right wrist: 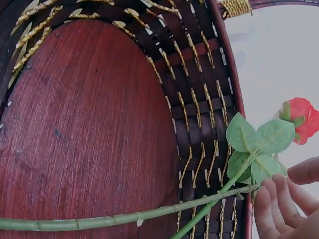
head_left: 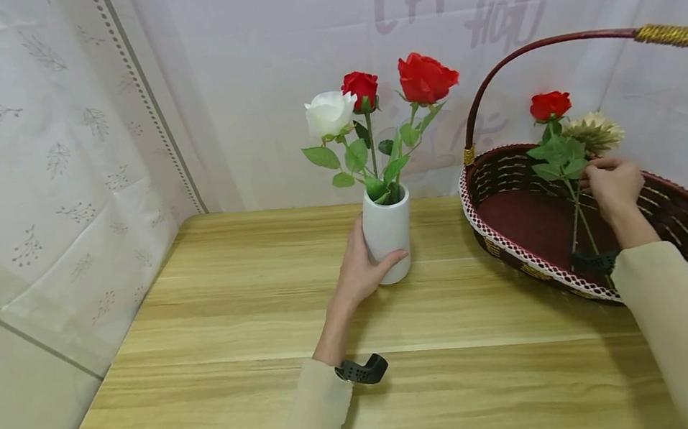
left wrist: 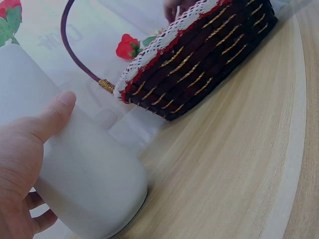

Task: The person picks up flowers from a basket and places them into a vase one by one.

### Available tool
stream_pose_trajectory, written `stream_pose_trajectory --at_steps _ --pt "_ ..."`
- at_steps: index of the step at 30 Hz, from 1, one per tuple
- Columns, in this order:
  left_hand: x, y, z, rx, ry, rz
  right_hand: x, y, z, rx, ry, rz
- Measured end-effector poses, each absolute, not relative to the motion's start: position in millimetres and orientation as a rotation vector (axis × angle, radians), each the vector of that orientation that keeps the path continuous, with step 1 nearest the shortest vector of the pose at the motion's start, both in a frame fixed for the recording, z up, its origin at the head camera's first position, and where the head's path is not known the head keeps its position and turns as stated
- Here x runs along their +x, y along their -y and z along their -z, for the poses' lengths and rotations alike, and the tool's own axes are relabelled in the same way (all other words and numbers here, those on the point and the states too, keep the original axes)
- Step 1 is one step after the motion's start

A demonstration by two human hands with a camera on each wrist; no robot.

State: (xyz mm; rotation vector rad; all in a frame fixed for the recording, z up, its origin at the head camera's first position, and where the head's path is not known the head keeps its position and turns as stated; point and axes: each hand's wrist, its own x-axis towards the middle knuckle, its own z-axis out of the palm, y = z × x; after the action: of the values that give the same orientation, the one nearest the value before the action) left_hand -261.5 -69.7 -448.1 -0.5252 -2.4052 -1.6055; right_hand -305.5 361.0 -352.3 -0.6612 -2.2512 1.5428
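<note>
My left hand (head_left: 360, 267) grips a white vase (head_left: 389, 234) low on its side, thumb across the front. The vase stands upright on the wooden table and holds a white rose (head_left: 331, 114) and two red roses (head_left: 427, 78). At the right, my right hand (head_left: 618, 189) is over the wicker basket (head_left: 540, 268), its fingertips pinching the stem of a pale yellow flower (head_left: 594, 132). Beside it, a red rose (head_left: 550, 106) with green leaves leans in the basket. Its stem (right wrist: 212, 205) crosses the thicker stem (right wrist: 114, 220) in the right wrist view.
The basket's tall handle (head_left: 556, 40) arches above it, partly wrapped in gold cord. White lace (left wrist: 169, 37) lines the basket rim. Pale printed cloth (head_left: 276, 93) hangs behind the table (head_left: 205, 349) and along its left side.
</note>
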Motion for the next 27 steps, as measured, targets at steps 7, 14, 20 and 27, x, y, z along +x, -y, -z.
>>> stream_pose_trajectory --at_steps 7,14,20,27 --pt "-261.1 69.4 447.4 -0.521 2.408 1.601 -303.7 -369.3 359.8 -0.677 2.497 -1.316" --pt "-261.5 69.4 447.0 -0.522 2.416 1.579 -304.2 -370.8 364.5 -0.651 2.582 -1.282" --pt "-261.1 69.3 447.1 -0.522 2.414 1.587 -305.2 -373.7 363.8 -0.696 2.633 -1.243" --pt "-260.4 69.5 447.2 -0.512 2.415 1.602 -306.8 -380.4 368.7 -0.657 2.690 -1.255"
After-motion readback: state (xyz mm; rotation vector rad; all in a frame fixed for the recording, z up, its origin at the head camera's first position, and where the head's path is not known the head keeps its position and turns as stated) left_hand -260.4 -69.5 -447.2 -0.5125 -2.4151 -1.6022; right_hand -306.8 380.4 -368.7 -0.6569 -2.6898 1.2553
